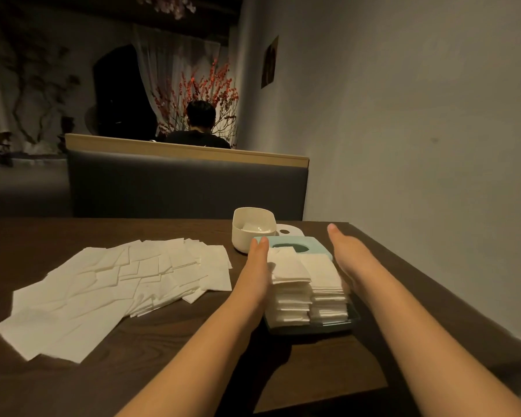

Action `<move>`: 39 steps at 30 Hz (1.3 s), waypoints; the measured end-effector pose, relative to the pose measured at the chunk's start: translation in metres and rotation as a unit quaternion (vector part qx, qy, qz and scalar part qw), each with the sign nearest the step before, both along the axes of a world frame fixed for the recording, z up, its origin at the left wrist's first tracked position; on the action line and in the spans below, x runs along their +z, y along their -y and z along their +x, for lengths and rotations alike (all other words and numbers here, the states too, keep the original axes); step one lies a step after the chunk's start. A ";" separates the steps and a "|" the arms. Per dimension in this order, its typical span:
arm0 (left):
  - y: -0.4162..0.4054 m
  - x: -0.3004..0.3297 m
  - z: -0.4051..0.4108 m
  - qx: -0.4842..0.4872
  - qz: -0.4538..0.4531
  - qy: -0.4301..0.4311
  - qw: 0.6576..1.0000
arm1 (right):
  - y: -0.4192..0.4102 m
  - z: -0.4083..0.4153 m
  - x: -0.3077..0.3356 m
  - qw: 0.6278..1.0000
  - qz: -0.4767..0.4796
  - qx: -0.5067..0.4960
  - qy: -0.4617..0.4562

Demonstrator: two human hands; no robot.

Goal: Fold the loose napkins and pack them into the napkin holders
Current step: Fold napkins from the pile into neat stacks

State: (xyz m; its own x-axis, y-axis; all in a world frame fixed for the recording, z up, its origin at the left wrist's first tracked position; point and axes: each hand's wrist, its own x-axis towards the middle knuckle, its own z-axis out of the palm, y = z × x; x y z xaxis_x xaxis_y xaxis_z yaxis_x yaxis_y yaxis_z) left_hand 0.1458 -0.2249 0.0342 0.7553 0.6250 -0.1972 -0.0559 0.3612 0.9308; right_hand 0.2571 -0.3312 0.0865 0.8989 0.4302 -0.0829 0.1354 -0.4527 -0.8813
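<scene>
Near the right edge of the tabletop [73, 371], two stacks of folded napkins [309, 291] sit in a teal tray [313, 328]. Left hand [257, 266] and right hand [346, 260] lie flat against the stacks' outer sides, fingers straight, grasping nothing. Just beyond lie a teal lid [289, 246] and a white holder [251, 230]. Loose napkins [118, 284] spread toward the left edge.
</scene>
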 end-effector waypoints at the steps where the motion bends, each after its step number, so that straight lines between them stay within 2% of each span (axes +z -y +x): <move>1: -0.002 0.000 -0.001 -0.002 0.006 0.006 1.000 | 0.000 -0.005 0.005 0.998 0.019 -0.004 0.062; 3: -0.006 0.001 -0.004 0.010 0.051 0.028 0.998 | -0.006 -0.017 0.014 0.979 0.072 0.021 0.188; 5: -0.009 0.008 -0.008 0.030 0.163 0.044 0.985 | -0.011 -0.032 0.023 0.959 0.099 0.069 0.258; 8: -0.022 0.020 -0.030 0.125 0.332 0.048 0.934 | -0.032 -0.059 0.027 0.941 0.087 0.142 0.296; 11: -0.043 0.021 -0.053 0.144 0.409 0.018 0.901 | -0.060 -0.087 0.020 0.932 0.081 0.183 0.300; 21: -0.122 -0.011 -0.122 0.165 0.445 -0.149 0.868 | -0.159 -0.139 -0.039 0.937 0.084 0.251 0.229; 27: -0.184 -0.023 -0.169 0.166 0.503 -0.203 0.824 | -0.199 -0.148 -0.058 0.918 0.048 0.299 0.257; 29: -0.207 -0.026 -0.189 0.190 0.494 -0.190 0.827 | -0.211 -0.150 -0.065 0.903 0.021 0.320 0.285; 35: -0.221 -0.034 -0.229 0.275 0.405 -0.118 0.864 | -0.229 -0.169 -0.092 0.843 -0.015 0.381 0.379; 37: -0.225 -0.031 -0.242 0.248 0.385 -0.160 0.875 | -0.223 -0.169 -0.097 0.820 -0.033 0.410 0.399; 39: -0.231 -0.029 -0.251 0.203 0.371 -0.240 0.874 | -0.215 -0.168 -0.098 0.799 -0.063 0.430 0.415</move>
